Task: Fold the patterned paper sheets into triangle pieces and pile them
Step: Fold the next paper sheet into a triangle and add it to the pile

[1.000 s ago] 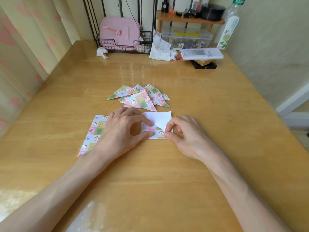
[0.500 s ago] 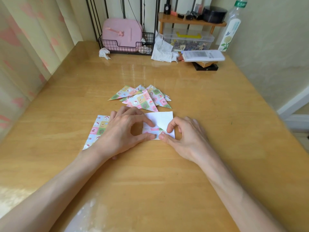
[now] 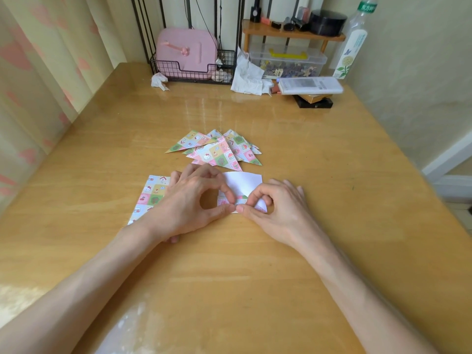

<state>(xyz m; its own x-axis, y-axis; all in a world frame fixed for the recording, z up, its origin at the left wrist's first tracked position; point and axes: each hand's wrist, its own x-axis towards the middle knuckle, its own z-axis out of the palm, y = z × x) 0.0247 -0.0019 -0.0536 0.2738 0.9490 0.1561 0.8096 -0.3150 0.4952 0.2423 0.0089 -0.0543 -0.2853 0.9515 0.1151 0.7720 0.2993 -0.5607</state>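
Two hands (image 3: 186, 208) (image 3: 278, 210), pinch-grip on one half-folded sheet (image 3: 242, 182); one flat sheet (image 3: 153, 192), one triangle pile (image 3: 217, 152).

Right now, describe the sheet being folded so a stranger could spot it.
On the wooden table, just nearer the person than the pile of patterned triangles, lies a half-folded sheet pinched at its near edge by the left hand and right hand. Unlike the flat patterned sheet to its left, it shows its white back.
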